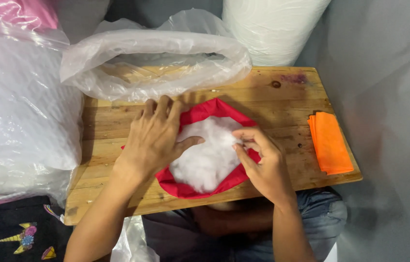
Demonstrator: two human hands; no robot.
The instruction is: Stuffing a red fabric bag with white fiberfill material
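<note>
Your left hand (154, 138) lies flat and spread on the red cover's (200, 187) rim, pinning it mid-worktop (282, 104) so its mouth gapes, while your right hand (261, 162) pinches white stuffing (207, 155) at the opening.

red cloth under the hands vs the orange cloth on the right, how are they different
The red cloth lies spread open with white stuffing piled on it; the orange cloth is a neat folded stack with nothing on it. The left hand rests on the red cloth and the right hand pinches stuffing at its edge; no hand touches the orange one. Both lie on the wooden table.
</note>
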